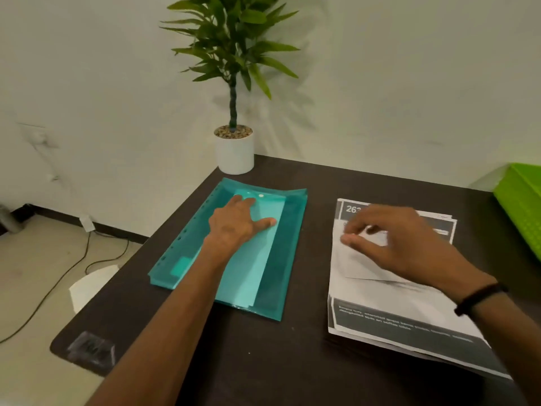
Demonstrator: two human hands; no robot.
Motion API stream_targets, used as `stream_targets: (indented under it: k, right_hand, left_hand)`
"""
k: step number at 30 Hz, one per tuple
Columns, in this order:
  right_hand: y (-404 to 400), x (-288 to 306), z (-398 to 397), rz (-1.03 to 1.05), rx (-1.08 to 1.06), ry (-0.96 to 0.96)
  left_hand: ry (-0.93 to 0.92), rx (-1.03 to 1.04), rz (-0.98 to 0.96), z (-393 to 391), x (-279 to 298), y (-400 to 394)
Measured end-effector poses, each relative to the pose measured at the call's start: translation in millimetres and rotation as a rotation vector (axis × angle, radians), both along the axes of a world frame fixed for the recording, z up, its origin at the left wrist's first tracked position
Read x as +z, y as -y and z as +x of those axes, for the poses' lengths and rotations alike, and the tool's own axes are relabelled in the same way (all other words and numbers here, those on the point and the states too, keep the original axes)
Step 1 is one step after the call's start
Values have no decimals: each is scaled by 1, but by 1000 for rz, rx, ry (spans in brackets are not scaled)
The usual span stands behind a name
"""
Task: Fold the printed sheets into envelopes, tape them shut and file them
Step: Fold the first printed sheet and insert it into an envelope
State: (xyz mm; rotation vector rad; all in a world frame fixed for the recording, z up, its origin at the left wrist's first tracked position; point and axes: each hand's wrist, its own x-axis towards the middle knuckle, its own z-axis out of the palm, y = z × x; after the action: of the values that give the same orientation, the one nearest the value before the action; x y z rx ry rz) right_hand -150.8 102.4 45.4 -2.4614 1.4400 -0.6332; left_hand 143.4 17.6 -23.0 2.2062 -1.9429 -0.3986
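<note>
Our left hand (238, 222) lies flat, fingers straight, on the teal folder (288, 259). Right of it, our right hand (401, 244) pinches a folded white envelope (363, 265) atop the printed sheets (389, 312) on the dark table (263, 353).

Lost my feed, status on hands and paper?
Left hand flat on teal folder. Right hand pinching folded sheet atop printed stack. Nothing in the way.
</note>
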Motion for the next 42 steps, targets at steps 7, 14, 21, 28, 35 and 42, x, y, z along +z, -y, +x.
stream_targets:
  k: [7, 14, 21, 28, 35, 42]
  right_hand:
    - [91, -33, 118, 27, 225, -282]
    - [129, -62, 147, -131, 126, -415]
    - [146, -69, 141, -49, 9, -513]
    - [161, -58, 149, 32, -83, -301]
    - [192, -17, 155, 395, -198, -157]
    - [194, -1, 143, 621, -103, -68]
  left_hand:
    - [123, -70, -44, 6, -4, 8]
    - [67, -89, -112, 10, -7, 13]
    - [-10, -41, -137, 8, -9, 11]
    - [-37, -42, -197, 9, -12, 8]
    - [-101, 27, -244, 15, -8, 4]
    - [-52, 364, -476, 42, -15, 9]
